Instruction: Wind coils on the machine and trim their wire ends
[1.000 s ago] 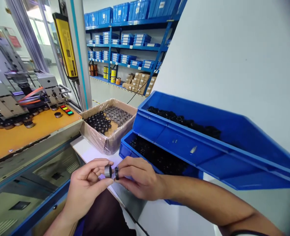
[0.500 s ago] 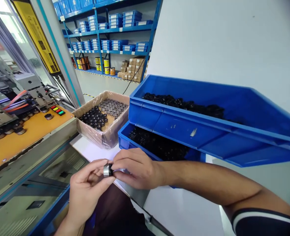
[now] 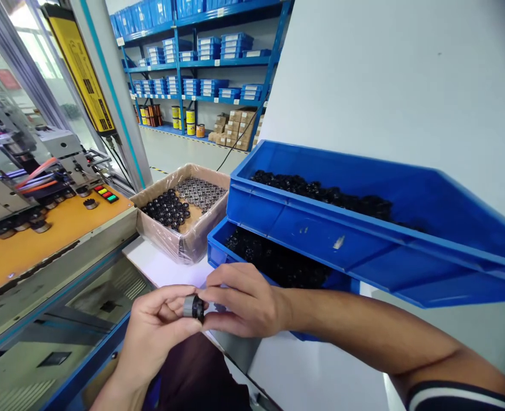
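Observation:
My left hand (image 3: pixel 156 331) pinches a small grey metal ring (image 3: pixel 188 306) between thumb and fingers. My right hand (image 3: pixel 239 299) presses a small black round part (image 3: pixel 199 308) against that ring's side; the two pieces touch. Both hands meet low in the middle of the view, over the front edge of a white table (image 3: pixel 162 268). Just behind my right hand lies a lower blue bin (image 3: pixel 218 254) full of black parts.
An upper blue bin (image 3: pixel 303 222) of black parts sits tilted above the lower one. A cardboard box (image 3: pixel 179 240) lined with plastic holds black and silver parts. At left stands a machine with an orange deck (image 3: pixel 42 240) and coloured buttons (image 3: pixel 105 194). Blue shelving (image 3: pixel 201 68) fills the back.
The black part in my right hand has closed the gap and now sits against the grey ring in my left hand. The view shifted slightly.

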### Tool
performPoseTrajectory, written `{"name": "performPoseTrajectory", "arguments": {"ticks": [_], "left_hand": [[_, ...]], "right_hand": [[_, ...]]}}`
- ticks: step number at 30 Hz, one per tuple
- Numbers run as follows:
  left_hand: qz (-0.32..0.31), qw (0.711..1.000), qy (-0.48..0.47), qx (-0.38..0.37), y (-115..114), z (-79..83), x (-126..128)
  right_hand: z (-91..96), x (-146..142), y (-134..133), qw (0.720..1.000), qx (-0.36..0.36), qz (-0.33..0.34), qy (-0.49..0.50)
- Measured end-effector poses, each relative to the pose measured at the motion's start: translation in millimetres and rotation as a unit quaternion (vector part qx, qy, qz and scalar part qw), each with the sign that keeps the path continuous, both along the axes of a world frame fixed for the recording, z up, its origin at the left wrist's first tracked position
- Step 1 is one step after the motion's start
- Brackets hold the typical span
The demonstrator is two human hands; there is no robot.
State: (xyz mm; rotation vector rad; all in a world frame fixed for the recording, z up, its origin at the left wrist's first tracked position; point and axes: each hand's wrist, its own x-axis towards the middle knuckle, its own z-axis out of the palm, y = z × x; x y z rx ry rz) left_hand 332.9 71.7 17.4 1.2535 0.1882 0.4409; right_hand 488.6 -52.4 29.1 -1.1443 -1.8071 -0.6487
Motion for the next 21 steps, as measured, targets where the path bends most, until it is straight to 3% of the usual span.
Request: {"name": "performPoseTrajectory", "arguments": {"ticks": [21], "left_hand": [[0.056,0.997,-0.028,0.043,-6.6,-0.9,-3.0]], "right_hand": [[-0.2,-2.3,0.9,0.999,-0.024,0.034,0.006]]}}
